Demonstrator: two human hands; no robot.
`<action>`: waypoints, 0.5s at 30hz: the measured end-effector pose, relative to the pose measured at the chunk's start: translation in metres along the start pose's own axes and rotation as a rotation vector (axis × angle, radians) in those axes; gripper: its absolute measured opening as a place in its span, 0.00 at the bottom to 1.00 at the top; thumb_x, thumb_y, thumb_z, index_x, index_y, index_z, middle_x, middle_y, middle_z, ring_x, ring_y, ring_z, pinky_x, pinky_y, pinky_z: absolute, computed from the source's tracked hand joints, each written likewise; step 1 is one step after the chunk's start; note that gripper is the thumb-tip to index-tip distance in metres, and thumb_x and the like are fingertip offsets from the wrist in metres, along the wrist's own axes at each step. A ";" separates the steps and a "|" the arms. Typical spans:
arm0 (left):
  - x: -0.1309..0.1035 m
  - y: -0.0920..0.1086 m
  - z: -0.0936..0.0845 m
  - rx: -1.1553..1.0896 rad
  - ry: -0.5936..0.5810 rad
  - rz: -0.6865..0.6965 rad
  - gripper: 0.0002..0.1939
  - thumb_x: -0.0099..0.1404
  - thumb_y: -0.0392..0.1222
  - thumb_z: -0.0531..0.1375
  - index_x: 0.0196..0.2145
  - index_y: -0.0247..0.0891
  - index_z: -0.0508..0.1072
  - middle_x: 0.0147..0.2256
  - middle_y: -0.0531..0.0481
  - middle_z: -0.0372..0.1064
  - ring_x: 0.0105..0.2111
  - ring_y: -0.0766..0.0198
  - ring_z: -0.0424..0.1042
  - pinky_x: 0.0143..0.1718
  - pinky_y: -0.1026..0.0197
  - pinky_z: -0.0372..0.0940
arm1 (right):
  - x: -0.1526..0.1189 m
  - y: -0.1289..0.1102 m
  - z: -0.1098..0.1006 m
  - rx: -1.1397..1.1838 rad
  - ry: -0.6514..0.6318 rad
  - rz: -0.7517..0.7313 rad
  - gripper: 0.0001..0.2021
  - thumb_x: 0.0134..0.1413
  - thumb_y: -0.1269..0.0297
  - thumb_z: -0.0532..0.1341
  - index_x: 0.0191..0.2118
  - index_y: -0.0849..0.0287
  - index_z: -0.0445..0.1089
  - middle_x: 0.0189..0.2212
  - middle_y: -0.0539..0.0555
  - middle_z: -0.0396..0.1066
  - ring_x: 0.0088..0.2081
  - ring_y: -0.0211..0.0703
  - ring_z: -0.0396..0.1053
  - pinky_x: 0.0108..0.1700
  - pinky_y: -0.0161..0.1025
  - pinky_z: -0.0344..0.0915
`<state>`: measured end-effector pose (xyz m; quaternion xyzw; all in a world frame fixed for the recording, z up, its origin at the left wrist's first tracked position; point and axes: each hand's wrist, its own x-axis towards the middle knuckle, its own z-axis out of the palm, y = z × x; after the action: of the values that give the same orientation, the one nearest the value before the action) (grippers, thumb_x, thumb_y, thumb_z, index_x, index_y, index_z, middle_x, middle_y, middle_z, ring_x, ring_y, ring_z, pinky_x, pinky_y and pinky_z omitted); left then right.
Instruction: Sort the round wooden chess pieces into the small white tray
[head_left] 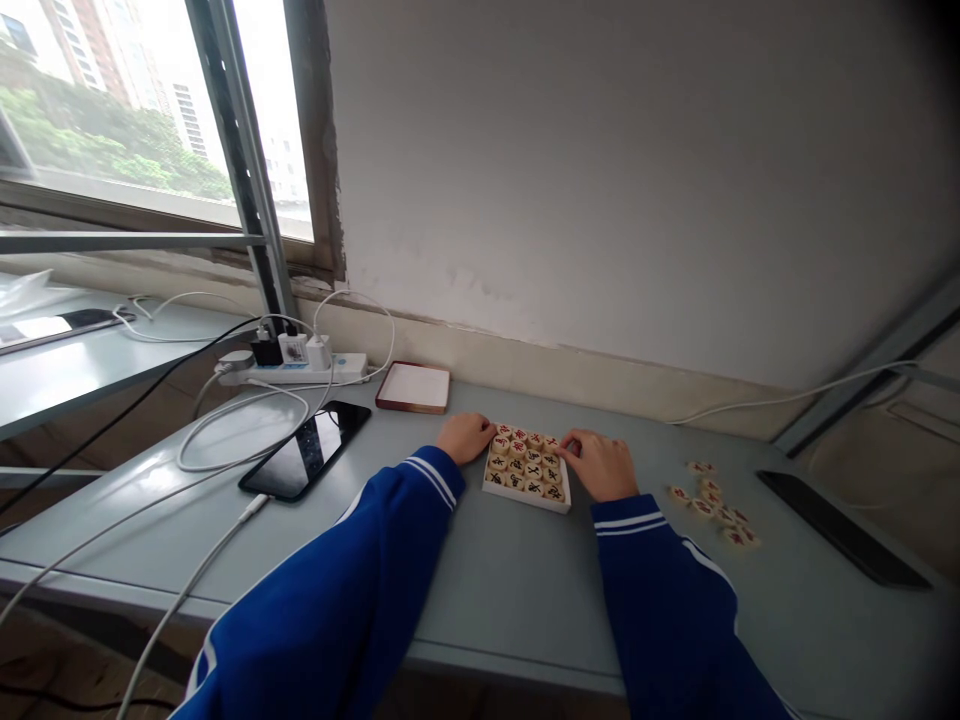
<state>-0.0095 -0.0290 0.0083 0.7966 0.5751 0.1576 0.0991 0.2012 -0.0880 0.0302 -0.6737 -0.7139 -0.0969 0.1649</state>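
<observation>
A shallow white box (525,496) holds rows of round Chinese chess pieces (533,471), red characters at the back and black ones at the front. My left hand (465,437) is closed, its fingertips against the box's back left corner. At the back right corner, my right hand (604,465) has thumb and forefinger pinched at a red-lettered piece (552,443). Part of that piece is hidden by the fingers. Farther right, several loose red-lettered pieces (709,497) lie scattered on the grey table (517,590).
A box lid (412,387) lies inside up near the wall. To the left are a plugged-in tablet (307,452), a white power strip (349,368) and looping white cables (184,450). A flat black object (840,528) lies at the far right.
</observation>
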 end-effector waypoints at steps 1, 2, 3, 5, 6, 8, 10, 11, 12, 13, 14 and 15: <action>0.000 0.000 0.000 0.001 -0.004 -0.004 0.23 0.62 0.51 0.43 0.35 0.39 0.74 0.37 0.43 0.72 0.37 0.57 0.70 0.34 0.61 0.60 | 0.000 0.000 0.000 -0.001 -0.005 0.001 0.08 0.49 0.58 0.57 0.27 0.55 0.69 0.23 0.48 0.70 0.28 0.38 0.64 0.33 0.37 0.48; 0.000 0.000 0.000 0.003 -0.007 -0.007 0.23 0.62 0.51 0.43 0.35 0.39 0.74 0.37 0.43 0.72 0.37 0.57 0.69 0.34 0.61 0.60 | 0.000 0.000 0.000 -0.001 -0.010 0.001 0.08 0.49 0.57 0.57 0.27 0.55 0.69 0.23 0.48 0.70 0.28 0.38 0.64 0.33 0.36 0.48; 0.000 0.000 0.000 0.004 -0.010 -0.009 0.23 0.62 0.51 0.43 0.35 0.39 0.74 0.37 0.43 0.71 0.37 0.57 0.69 0.35 0.62 0.60 | 0.000 0.001 0.000 -0.002 -0.014 0.000 0.08 0.49 0.57 0.57 0.28 0.55 0.69 0.23 0.48 0.70 0.29 0.38 0.65 0.33 0.36 0.48; -0.001 0.001 -0.001 0.006 -0.013 -0.011 0.23 0.62 0.50 0.43 0.35 0.39 0.74 0.37 0.43 0.71 0.37 0.57 0.69 0.35 0.62 0.60 | -0.001 0.000 0.000 -0.007 -0.012 -0.002 0.08 0.50 0.58 0.57 0.28 0.55 0.69 0.24 0.48 0.70 0.29 0.38 0.65 0.33 0.36 0.48; -0.001 0.001 -0.001 0.004 -0.013 -0.009 0.22 0.62 0.50 0.43 0.35 0.39 0.74 0.37 0.44 0.72 0.37 0.57 0.69 0.35 0.62 0.60 | -0.001 -0.001 0.000 -0.010 -0.010 -0.001 0.08 0.50 0.58 0.57 0.28 0.54 0.69 0.24 0.48 0.70 0.29 0.38 0.65 0.33 0.36 0.49; -0.001 0.001 -0.002 -0.003 -0.012 -0.007 0.22 0.62 0.50 0.43 0.35 0.40 0.74 0.37 0.44 0.72 0.37 0.57 0.69 0.35 0.62 0.60 | -0.001 -0.002 -0.003 -0.013 -0.005 0.007 0.08 0.50 0.58 0.56 0.27 0.54 0.69 0.24 0.47 0.70 0.28 0.38 0.65 0.33 0.36 0.49; -0.001 0.001 -0.003 -0.016 -0.010 -0.001 0.22 0.62 0.50 0.43 0.35 0.40 0.74 0.37 0.44 0.72 0.37 0.58 0.69 0.34 0.63 0.60 | 0.000 -0.002 -0.008 0.013 -0.011 0.020 0.10 0.50 0.56 0.55 0.28 0.54 0.69 0.23 0.48 0.70 0.27 0.37 0.65 0.31 0.35 0.50; -0.001 0.001 -0.003 -0.026 -0.012 0.002 0.22 0.62 0.50 0.44 0.35 0.40 0.74 0.37 0.44 0.72 0.37 0.58 0.69 0.34 0.63 0.60 | 0.001 -0.001 -0.011 0.033 -0.012 0.033 0.10 0.50 0.56 0.55 0.28 0.54 0.69 0.23 0.48 0.70 0.27 0.37 0.64 0.30 0.34 0.50; 0.000 0.000 -0.003 -0.036 -0.016 0.004 0.21 0.62 0.50 0.44 0.35 0.40 0.74 0.36 0.44 0.72 0.36 0.58 0.69 0.34 0.63 0.60 | 0.002 0.003 -0.014 0.049 -0.005 0.051 0.11 0.51 0.55 0.54 0.29 0.53 0.69 0.24 0.48 0.70 0.26 0.37 0.64 0.28 0.34 0.51; 0.001 0.000 -0.003 -0.047 -0.019 0.007 0.21 0.61 0.50 0.44 0.35 0.40 0.74 0.36 0.44 0.72 0.36 0.58 0.69 0.33 0.63 0.59 | 0.002 0.009 -0.017 0.051 0.012 0.079 0.11 0.51 0.55 0.54 0.29 0.53 0.69 0.24 0.49 0.71 0.26 0.37 0.64 0.27 0.34 0.51; 0.001 -0.001 -0.003 -0.057 -0.021 0.009 0.21 0.61 0.50 0.44 0.34 0.40 0.74 0.36 0.45 0.72 0.36 0.58 0.69 0.33 0.63 0.59 | 0.003 0.018 -0.019 0.034 0.033 0.112 0.10 0.51 0.56 0.53 0.30 0.54 0.69 0.24 0.50 0.71 0.26 0.38 0.64 0.27 0.34 0.51; 0.002 -0.001 -0.003 -0.068 -0.022 0.013 0.21 0.61 0.51 0.44 0.34 0.40 0.74 0.36 0.45 0.72 0.35 0.58 0.69 0.32 0.63 0.59 | 0.002 0.030 -0.020 -0.006 0.062 0.155 0.10 0.51 0.57 0.53 0.30 0.54 0.69 0.25 0.51 0.71 0.26 0.39 0.65 0.26 0.35 0.51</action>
<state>-0.0113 -0.0272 0.0113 0.7981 0.5631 0.1691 0.1314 0.2328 -0.0912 0.0469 -0.7241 -0.6538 -0.1068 0.1918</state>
